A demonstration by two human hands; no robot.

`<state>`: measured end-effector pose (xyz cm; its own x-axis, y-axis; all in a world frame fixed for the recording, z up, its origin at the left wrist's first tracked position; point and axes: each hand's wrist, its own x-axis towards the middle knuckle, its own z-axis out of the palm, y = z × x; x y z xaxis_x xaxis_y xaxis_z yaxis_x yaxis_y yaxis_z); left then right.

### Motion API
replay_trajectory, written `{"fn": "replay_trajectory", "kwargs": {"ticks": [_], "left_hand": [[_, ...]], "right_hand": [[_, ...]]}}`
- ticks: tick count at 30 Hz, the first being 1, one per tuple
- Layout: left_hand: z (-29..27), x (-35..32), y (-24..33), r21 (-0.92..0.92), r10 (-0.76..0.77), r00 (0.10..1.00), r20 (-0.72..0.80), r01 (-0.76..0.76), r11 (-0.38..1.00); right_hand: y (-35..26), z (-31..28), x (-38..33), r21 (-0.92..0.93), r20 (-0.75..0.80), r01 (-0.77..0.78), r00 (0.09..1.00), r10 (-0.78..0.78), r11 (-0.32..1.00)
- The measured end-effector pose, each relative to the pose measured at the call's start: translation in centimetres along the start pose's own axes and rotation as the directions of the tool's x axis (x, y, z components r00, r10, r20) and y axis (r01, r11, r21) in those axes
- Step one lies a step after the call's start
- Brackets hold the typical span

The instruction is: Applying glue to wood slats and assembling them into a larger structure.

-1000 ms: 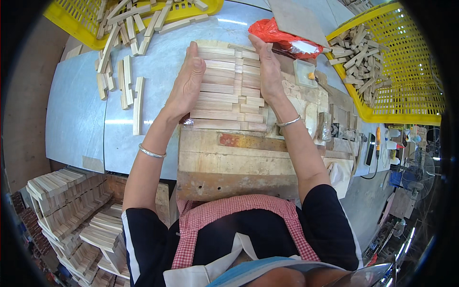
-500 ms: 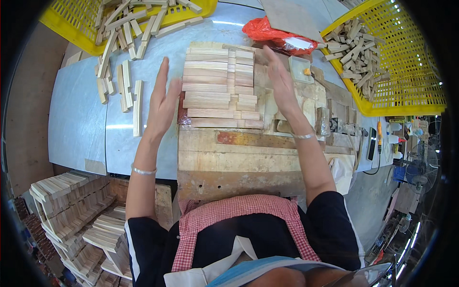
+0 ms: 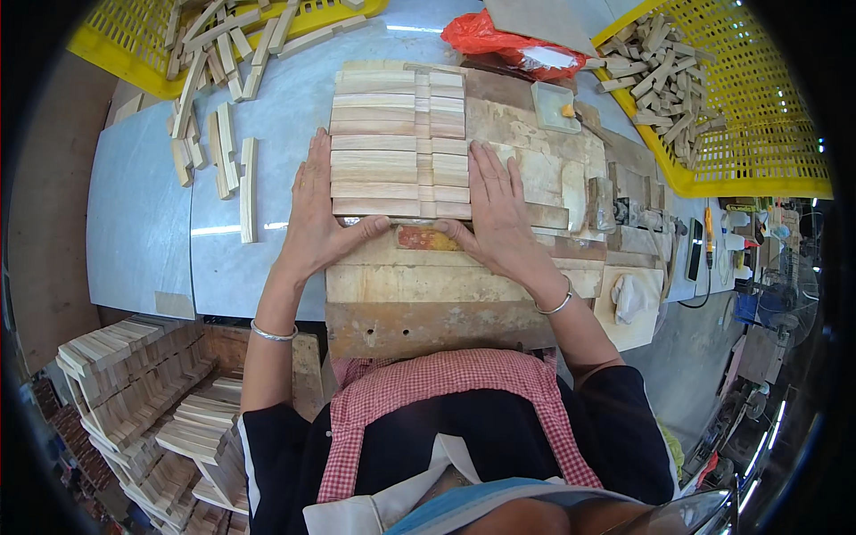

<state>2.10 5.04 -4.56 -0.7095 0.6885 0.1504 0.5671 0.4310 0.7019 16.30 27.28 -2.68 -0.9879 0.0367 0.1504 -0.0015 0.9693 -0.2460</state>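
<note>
A block of pale wooden slats [image 3: 399,143], laid side by side in rows, lies on a worn wooden work board [image 3: 428,281]. My left hand [image 3: 318,214] lies flat against the block's left edge, thumb along its near edge. My right hand [image 3: 496,209] presses flat against the right edge, thumb also at the near edge. Both hands frame the block from the sides and front, fingers spread. Each wrist wears a thin metal bangle.
Loose slats [image 3: 225,152] lie on the grey table at left. Yellow baskets [image 3: 740,116] of wood pieces stand at the back left and right. A red plastic bag [image 3: 499,40] and a small glue tray [image 3: 555,96] sit behind. Stacks of slats [image 3: 134,392] stand below left.
Both hands slid back toward me along the sides of the slat block, from its far end to its near edge, thumbs now wrapping the front.
</note>
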Motion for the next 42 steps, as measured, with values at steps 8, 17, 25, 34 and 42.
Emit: {"fn": "replay_trajectory", "kwargs": {"ticks": [8, 17, 25, 34, 42], "left_hand": [[-0.2, 0.3, -0.4, -0.038, 0.027, 1.0, -0.007, -0.027, 0.999], [-0.1, 0.3, -0.8, -0.071, 0.026, 1.0, -0.012, -0.027, 0.997], [0.3, 0.2, -0.8, -0.175, -0.013, 1.0, -0.016, 0.01, 0.985], [-0.7, 0.4, -1.3, -0.377, -0.026, 1.0, 0.004, 0.025, 0.926], [-1.2, 5.1, -2.4, -0.401, -0.127, 0.991, -0.029, 0.105, 0.91]], "right_hand": [[0.0, -0.6, 0.4, -0.031, -0.003, -0.037, 0.999, 0.037, 0.999], [-0.4, -0.1, 0.6, -0.083, 0.014, -0.051, 0.999, 0.052, 0.995], [-1.0, 0.2, 0.5, -0.08, 0.012, -0.073, 0.997, 0.074, 0.994], [0.7, -0.9, 0.8, 0.033, 0.002, -0.108, 0.994, 0.108, 0.994], [3.5, -1.0, 6.7, 0.204, 0.051, -0.221, 0.975, 0.215, 0.954]]}}
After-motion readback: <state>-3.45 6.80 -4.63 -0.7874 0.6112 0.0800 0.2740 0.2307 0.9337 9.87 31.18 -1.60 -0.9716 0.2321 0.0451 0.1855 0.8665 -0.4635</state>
